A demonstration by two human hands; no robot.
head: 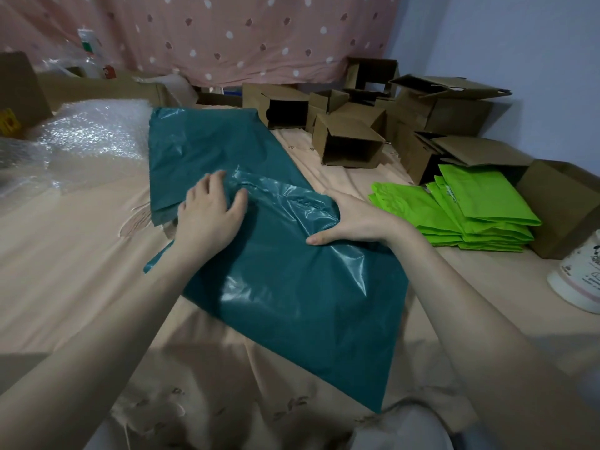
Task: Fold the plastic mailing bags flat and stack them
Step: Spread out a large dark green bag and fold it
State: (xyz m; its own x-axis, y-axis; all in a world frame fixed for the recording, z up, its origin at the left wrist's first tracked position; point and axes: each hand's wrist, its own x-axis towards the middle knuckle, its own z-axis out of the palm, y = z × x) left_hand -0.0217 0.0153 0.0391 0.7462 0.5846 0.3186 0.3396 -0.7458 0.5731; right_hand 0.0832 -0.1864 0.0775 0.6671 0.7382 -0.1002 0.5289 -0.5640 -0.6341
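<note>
1. Centrally, a dark teal mailing bag (292,287) lay slanted across the bed (81,271), its near corner pointing toward the bed's near edge.
2. The left hand (207,211) rested on the bag's upper part, its grip loose, fingers spread nearly straight and pressing the plastic flat.
3. The right hand (350,219) held a crumpled fold of the same bag, fingers tucked under the film and thumb lying along the top.
4. A stack of teal bags (194,147) lay beneath and beyond, toward the far edge.
5. Folded green bags (470,209) were stacked near the right edge.
6. Bubble wrap (91,134) sat at the far left; open cardboard boxes (350,144) crowded the far right corner.
</note>
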